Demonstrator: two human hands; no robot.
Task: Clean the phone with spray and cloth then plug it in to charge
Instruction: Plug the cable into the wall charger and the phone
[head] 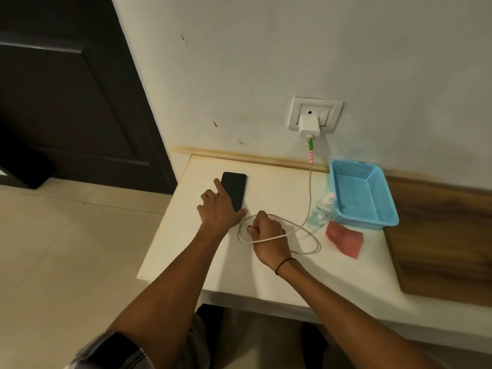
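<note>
The phone [234,190] lies flat and dark-faced on the white desk [266,275], left of the wall socket [315,117] and below it in the view. Your left hand [219,209] rests on the phone's near left edge, fingers [218,185] spread and pressing it down rather than gripping it.

Your right hand [267,233] sits just right of the phone's near end, fingers curled closed on the free end of the charging cable [308,198]. The connector itself is hidden inside the fist, so you cannot confirm its orientation from this view. The cable runs up to the white adapter [308,126], which is seated in the socket, and its slack loops on the desk around your right wrist.

The spray bottle [320,211] stands directly below the socket, beside the blue basket [363,194]. The pink cloth [344,238] lies flat on the desk just in front of the basket. Neither is in hand.

Judgement: with spray and cloth set aside and the cable end taken up, cleaning appears finished, though the screen's condition cannot be read here. The connector is not yet in the phone; a short gap separates fist and port. Remaining: align the plug, insert it, and confirm charging.
</note>
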